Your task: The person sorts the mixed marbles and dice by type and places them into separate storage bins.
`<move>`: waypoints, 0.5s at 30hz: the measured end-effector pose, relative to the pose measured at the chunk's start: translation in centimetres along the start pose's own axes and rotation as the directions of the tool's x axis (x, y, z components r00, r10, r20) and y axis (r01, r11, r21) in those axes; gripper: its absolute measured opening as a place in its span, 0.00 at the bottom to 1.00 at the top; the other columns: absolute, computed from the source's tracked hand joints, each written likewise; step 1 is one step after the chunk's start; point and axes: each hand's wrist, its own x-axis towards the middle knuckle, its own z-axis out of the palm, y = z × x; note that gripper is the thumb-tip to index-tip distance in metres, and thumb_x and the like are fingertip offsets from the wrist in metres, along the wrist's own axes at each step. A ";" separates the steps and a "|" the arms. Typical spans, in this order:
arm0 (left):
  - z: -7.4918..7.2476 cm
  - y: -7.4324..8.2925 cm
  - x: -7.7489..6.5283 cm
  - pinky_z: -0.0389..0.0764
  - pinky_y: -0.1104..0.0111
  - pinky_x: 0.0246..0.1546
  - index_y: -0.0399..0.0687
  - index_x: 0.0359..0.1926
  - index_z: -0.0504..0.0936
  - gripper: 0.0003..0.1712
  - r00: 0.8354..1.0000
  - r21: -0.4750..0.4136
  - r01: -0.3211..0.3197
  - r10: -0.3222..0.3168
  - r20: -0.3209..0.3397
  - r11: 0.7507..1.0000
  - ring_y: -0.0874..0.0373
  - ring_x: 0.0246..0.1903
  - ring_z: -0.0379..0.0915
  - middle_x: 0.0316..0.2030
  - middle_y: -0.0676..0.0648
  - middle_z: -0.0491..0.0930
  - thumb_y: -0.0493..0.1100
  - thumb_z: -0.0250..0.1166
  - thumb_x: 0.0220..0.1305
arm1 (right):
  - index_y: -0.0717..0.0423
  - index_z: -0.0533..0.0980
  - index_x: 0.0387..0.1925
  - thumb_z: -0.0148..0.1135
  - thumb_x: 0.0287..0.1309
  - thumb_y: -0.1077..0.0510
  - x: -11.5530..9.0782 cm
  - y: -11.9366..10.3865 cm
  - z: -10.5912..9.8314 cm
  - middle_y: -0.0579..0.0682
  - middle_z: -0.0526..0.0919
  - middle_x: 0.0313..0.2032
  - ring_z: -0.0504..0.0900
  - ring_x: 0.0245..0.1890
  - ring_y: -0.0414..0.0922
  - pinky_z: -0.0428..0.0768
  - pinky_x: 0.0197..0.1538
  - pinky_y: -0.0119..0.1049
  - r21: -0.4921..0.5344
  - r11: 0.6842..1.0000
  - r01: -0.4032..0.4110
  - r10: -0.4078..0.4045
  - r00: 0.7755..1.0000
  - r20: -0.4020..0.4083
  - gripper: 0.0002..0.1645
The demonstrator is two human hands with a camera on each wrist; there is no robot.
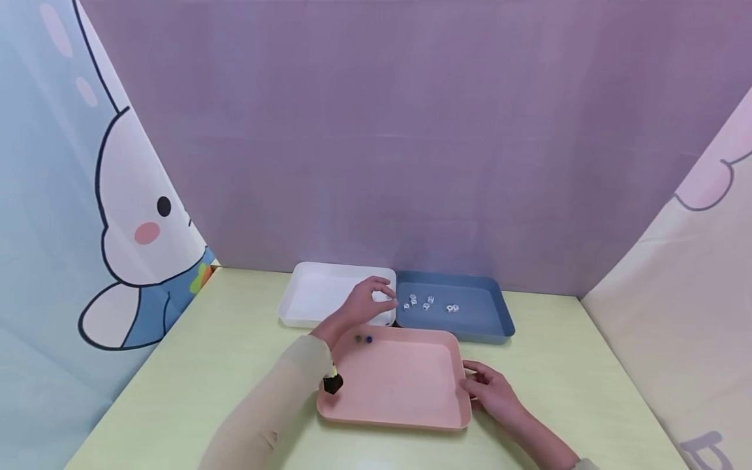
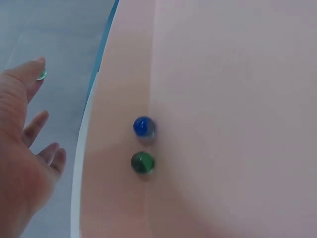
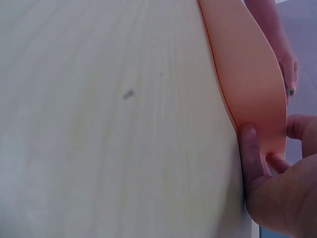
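My left hand [image 1: 365, 302] reaches over the white tray [image 1: 284, 314], close to where it meets the blue tray [image 1: 510, 320]. Its thumb and forefinger pinch a small clear-greenish glass marble [image 2: 41, 75], while the other fingers are loosely bent. Below that arm, a blue marble [image 2: 144, 127] and a green marble [image 2: 142, 162] lie side by side along the far edge of the pink tray [image 1: 405, 382]. At this tray's right side, my right hand [image 1: 492, 393] grips the rim, with fingers [image 3: 251, 144] against the outer wall.
Several small white cubes with dark marks [image 1: 427, 305] lie scattered in the blue tray. All three trays stand on a pale wooden table [image 1: 235, 365]. Behind it hangs a purple cloth [image 1: 382, 163], with printed curtains [image 1: 135, 261] at the sides.
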 end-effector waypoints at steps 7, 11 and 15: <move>1.0 -0.4 0.8 0.66 0.52 0.61 0.48 0.38 0.88 0.09 0.994 -0.045 0.041 -0.045 -0.096 0.998 0.50 0.62 0.65 0.59 0.43 0.74 0.47 0.71 0.59 | 0.69 0.69 0.61 0.62 0.60 0.65 -0.2 0.0 0.0 0.56 0.80 0.38 0.82 0.34 0.51 0.83 0.34 0.41 0.012 1.000 0.000 0.000 1.000 -0.004 0.28; 1.3 -1.2 1.2 0.67 0.52 0.61 0.46 0.38 0.88 0.09 0.987 -0.087 0.052 -0.065 -0.149 0.995 0.48 0.60 0.66 0.58 0.40 0.74 0.45 0.71 0.59 | 0.69 0.70 0.61 0.62 0.60 0.65 -0.2 -0.1 0.0 0.56 0.80 0.38 0.82 0.34 0.51 0.83 0.34 0.42 0.007 1.000 -0.005 0.005 1.000 -0.017 0.28; 1.6 -2.0 1.3 0.67 0.54 0.61 0.48 0.38 0.89 0.09 0.977 -0.108 0.088 -0.107 -0.184 0.990 0.49 0.59 0.68 0.56 0.42 0.76 0.46 0.73 0.56 | 0.68 0.70 0.61 0.61 0.61 0.65 -0.1 -0.1 0.0 0.56 0.80 0.37 0.82 0.34 0.50 0.83 0.33 0.41 0.001 1.000 -0.010 0.010 1.000 -0.021 0.27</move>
